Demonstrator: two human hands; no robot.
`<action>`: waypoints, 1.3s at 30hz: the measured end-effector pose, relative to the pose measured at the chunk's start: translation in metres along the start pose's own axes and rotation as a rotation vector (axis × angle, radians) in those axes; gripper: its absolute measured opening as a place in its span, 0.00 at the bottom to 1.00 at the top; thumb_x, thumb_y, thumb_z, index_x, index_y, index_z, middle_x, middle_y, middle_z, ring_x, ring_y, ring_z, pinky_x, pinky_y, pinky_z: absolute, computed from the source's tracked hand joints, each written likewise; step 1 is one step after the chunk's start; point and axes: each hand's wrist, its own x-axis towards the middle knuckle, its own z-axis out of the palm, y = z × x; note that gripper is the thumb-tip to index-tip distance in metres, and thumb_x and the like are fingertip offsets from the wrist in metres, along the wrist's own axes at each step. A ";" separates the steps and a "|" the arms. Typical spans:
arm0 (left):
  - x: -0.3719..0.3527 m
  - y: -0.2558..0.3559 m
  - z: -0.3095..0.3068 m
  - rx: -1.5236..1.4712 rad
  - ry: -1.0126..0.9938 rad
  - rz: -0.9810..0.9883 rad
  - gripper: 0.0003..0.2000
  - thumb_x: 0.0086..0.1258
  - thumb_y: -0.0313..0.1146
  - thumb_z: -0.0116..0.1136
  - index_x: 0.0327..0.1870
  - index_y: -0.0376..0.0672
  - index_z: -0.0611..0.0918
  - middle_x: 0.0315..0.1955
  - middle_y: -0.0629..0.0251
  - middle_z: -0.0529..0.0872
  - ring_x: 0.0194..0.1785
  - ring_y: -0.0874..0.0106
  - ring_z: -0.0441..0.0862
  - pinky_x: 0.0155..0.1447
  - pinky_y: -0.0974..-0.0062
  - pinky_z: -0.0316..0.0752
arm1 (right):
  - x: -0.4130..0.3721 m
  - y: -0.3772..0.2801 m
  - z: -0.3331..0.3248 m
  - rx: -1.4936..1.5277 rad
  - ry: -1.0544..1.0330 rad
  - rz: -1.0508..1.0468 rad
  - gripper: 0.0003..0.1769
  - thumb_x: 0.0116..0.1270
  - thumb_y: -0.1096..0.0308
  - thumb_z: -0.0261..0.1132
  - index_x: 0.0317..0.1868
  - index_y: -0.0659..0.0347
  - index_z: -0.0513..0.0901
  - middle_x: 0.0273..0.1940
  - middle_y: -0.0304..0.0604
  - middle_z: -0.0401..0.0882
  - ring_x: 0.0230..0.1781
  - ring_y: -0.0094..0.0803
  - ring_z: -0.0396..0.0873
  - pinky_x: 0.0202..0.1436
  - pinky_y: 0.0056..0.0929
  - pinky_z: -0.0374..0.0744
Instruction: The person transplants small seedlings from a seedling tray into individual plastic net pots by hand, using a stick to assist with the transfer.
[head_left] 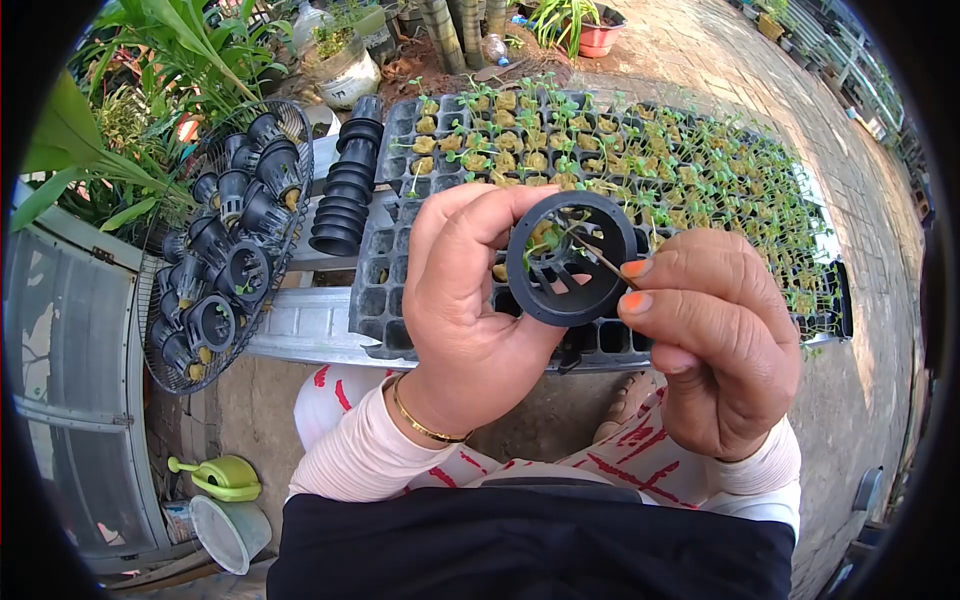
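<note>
**Paved yard [835, 290] with trays of seedlings: net pot gripped, stick lowered into its mouth**

The upper left of the frame is filled with leafy plants [110, 140], and a red planter [600, 40] is seen at the top. Across the middle and right, a seedling tray [375, 300] is laid out, its far cells filled with plugs and sprouts, several near-edge cells unfilled.

At the centre of the frame, above the tray, the black net pot [572, 258] is held by the left hand [480, 270], which is closed around its left side; its open mouth is turned toward the camera. Inside it, a small green seedling [546, 240] is seen toward the upper left of the opening. From the right, a thin stick [608, 263] is pinched between thumb and fingertip of the right hand [715, 330]. Its tip is held inside the mouth, close to the seedling; whether they are touching cannot be told.

At the left, a wire basket [163, 372] is heaped with similar pots, and beside it a stack of black pots [348, 190] is laid lengthwise. At the lower left, a green watering can [225, 478] is placed just above a pale bucket [230, 532].
</note>
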 end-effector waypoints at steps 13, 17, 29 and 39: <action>0.002 -0.001 -0.002 -0.045 -0.018 0.027 0.24 0.52 0.19 0.67 0.52 0.32 0.74 0.47 0.59 0.70 0.46 0.72 0.78 0.50 0.78 0.75 | 0.003 -0.009 -0.009 -0.022 -0.009 0.010 0.15 0.65 0.57 0.59 0.36 0.63 0.80 0.34 0.48 0.79 0.34 0.40 0.77 0.39 0.37 0.75; 0.002 -0.002 -0.002 0.010 -0.007 0.014 0.23 0.51 0.21 0.68 0.50 0.33 0.75 0.45 0.58 0.73 0.45 0.71 0.78 0.48 0.77 0.75 | 0.001 -0.015 -0.011 -0.063 0.047 0.018 0.16 0.66 0.56 0.58 0.38 0.62 0.79 0.34 0.48 0.78 0.34 0.40 0.77 0.37 0.37 0.75; 0.001 0.002 0.000 0.089 0.048 0.021 0.22 0.49 0.25 0.70 0.47 0.36 0.78 0.41 0.59 0.77 0.43 0.67 0.76 0.46 0.75 0.73 | 0.002 -0.008 -0.005 -0.135 0.020 -0.006 0.15 0.66 0.57 0.58 0.38 0.62 0.79 0.36 0.49 0.79 0.35 0.41 0.77 0.39 0.37 0.76; 0.002 0.001 -0.001 0.103 0.060 0.035 0.22 0.49 0.25 0.70 0.47 0.36 0.78 0.41 0.59 0.77 0.43 0.67 0.76 0.46 0.74 0.73 | 0.003 -0.005 -0.005 -0.025 0.027 0.005 0.15 0.67 0.57 0.58 0.37 0.62 0.79 0.35 0.48 0.79 0.35 0.40 0.77 0.40 0.38 0.75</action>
